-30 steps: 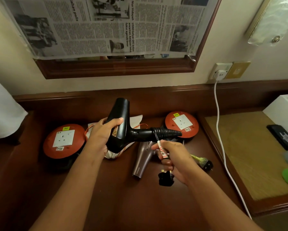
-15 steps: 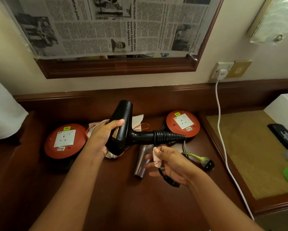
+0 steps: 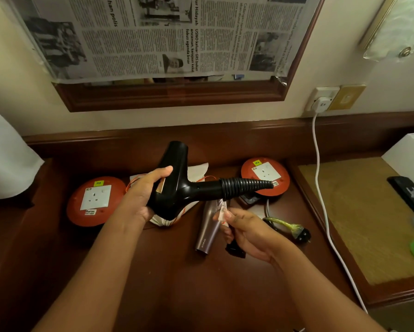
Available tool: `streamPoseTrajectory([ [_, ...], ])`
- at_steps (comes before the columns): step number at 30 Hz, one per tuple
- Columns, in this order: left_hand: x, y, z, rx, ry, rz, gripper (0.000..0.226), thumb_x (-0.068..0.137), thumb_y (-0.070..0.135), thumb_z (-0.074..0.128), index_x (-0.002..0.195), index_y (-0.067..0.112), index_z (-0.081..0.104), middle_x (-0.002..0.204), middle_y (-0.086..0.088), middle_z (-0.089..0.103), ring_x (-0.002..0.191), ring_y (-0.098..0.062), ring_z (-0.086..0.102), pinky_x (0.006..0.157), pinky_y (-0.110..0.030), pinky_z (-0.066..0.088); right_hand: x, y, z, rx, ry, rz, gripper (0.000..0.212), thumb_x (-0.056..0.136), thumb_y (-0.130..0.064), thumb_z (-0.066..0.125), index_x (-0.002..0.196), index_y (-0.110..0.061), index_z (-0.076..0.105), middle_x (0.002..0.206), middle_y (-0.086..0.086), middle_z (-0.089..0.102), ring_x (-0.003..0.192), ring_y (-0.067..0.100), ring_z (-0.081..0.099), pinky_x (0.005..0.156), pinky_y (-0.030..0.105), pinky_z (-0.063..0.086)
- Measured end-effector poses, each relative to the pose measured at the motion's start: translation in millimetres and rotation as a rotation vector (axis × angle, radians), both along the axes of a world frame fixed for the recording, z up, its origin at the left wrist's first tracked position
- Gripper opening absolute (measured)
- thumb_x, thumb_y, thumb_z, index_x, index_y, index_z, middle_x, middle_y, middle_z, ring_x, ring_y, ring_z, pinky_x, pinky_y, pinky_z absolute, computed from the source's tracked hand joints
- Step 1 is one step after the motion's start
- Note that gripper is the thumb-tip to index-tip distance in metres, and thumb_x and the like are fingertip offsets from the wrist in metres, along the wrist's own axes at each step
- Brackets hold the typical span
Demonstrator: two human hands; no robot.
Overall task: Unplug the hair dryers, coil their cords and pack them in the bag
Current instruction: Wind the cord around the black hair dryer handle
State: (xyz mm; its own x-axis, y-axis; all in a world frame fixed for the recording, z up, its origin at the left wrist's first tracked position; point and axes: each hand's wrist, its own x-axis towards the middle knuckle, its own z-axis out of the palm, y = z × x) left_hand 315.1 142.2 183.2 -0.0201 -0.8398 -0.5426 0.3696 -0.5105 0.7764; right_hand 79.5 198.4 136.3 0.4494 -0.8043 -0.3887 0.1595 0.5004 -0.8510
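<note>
Nearest, right hand (image 3: 248, 232) pinching the black plug (image 3: 236, 249) and its tagged cord. Just left and beyond, left hand (image 3: 145, 196) gripping the black hair dryer (image 3: 177, 185) above the desk (image 3: 153, 271), handle pointing right. Under that handle, a grey hair dryer (image 3: 207, 227); behind the left hand's grip, the white bag (image 3: 196, 170), flanked by two red socket reels (image 3: 94, 201).

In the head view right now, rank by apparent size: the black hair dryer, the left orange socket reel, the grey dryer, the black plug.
1. black hair dryer, though nearness may flatter it
2. left orange socket reel
3. grey dryer, partly hidden
4. black plug
</note>
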Motion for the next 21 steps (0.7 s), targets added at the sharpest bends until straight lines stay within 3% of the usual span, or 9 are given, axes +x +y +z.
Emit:
streamPoseTrajectory([
  [4, 7, -1, 2, -0.009, 0.026, -0.037, 0.054, 0.069, 0.032, 0.074, 0.116, 0.008, 0.063, 0.093, -0.011, 0.070, 0.078, -0.027, 0.069, 0.072, -0.037, 0.056, -4, -9, -6, -0.043, 0.139, 0.007, 0.019, 0.098, -0.015, 0.048, 0.104, -0.009, 0.065, 0.080, 0.002, 0.061, 0.074, 0.013, 0.056, 0.071, 0.028, 0.045],
  [7, 11, 0, 3, -0.006, 0.017, -0.068, 0.037, 0.080, 0.033, 0.068, 0.108, 0.010, 0.064, 0.080, -0.009, 0.071, 0.068, -0.024, 0.070, 0.063, -0.033, 0.057, -6, -16, 4, -0.269, 0.440, 0.076, 0.017, 0.097, -0.014, 0.051, 0.101, -0.013, 0.068, 0.090, -0.003, 0.067, 0.084, 0.006, 0.063, 0.076, 0.014, 0.047],
  [9, 12, 0, 3, 0.001, 0.006, -0.079, 0.035, 0.082, 0.033, 0.067, 0.108, 0.010, 0.063, 0.079, -0.009, 0.072, 0.067, -0.024, 0.070, 0.062, -0.033, 0.057, -7, -21, 12, -0.472, 0.659, 0.145, 0.018, 0.097, -0.016, 0.053, 0.099, -0.022, 0.069, 0.097, -0.013, 0.062, 0.091, -0.002, 0.058, 0.078, 0.007, 0.043],
  [12, 14, 0, 5, -0.003, -0.009, -0.087, 0.037, 0.082, 0.034, 0.067, 0.109, 0.010, 0.063, 0.077, -0.009, 0.071, 0.064, -0.024, 0.070, 0.056, -0.031, 0.056, -9, -27, 9, -0.697, 0.872, 0.207, 0.028, 0.096, -0.024, 0.054, 0.080, -0.046, 0.061, 0.099, -0.022, 0.049, 0.107, 0.012, 0.047, 0.095, 0.027, 0.037],
  [14, 16, 0, 6, -0.001, 0.011, -0.088, 0.037, 0.081, 0.035, 0.067, 0.108, 0.010, 0.063, 0.076, -0.009, 0.072, 0.063, -0.023, 0.070, 0.055, -0.031, 0.057, -9, -28, 8, -0.632, 0.891, 0.215, 0.022, 0.097, -0.033, 0.051, 0.082, -0.042, 0.064, 0.101, -0.016, 0.054, 0.106, 0.010, 0.049, 0.099, 0.030, 0.038],
  [17, 18, -1, 8, -0.015, 0.079, -0.112, 0.031, 0.084, 0.032, 0.063, 0.104, 0.009, 0.064, 0.074, -0.008, 0.071, 0.062, -0.022, 0.070, 0.055, -0.029, 0.057, -8, -25, 14, -0.495, 0.802, 0.240, 0.037, 0.097, -0.042, 0.046, 0.078, -0.017, 0.067, 0.085, 0.002, 0.066, 0.085, 0.008, 0.060, 0.087, 0.024, 0.044],
  [19, 19, -1, 10, -0.027, 0.097, -0.148, 0.026, 0.086, 0.030, 0.060, 0.098, 0.007, 0.064, 0.071, -0.008, 0.071, 0.060, -0.021, 0.069, 0.055, -0.027, 0.057, -7, -24, 17, -0.507, 0.780, 0.268, 0.034, 0.097, -0.040, 0.046, 0.082, -0.016, 0.065, 0.081, -0.001, 0.063, 0.081, 0.002, 0.059, 0.082, 0.018, 0.044],
  [21, 20, -1, 11, -0.030, 0.088, -0.180, 0.027, 0.082, 0.030, 0.061, 0.095, 0.007, 0.064, 0.070, -0.008, 0.070, 0.059, -0.020, 0.068, 0.055, -0.026, 0.057, -5, -23, 22, -0.575, 0.814, 0.314, 0.021, 0.099, -0.031, 0.047, 0.096, -0.021, 0.065, 0.089, -0.014, 0.058, 0.083, -0.012, 0.054, 0.079, 0.004, 0.037],
])
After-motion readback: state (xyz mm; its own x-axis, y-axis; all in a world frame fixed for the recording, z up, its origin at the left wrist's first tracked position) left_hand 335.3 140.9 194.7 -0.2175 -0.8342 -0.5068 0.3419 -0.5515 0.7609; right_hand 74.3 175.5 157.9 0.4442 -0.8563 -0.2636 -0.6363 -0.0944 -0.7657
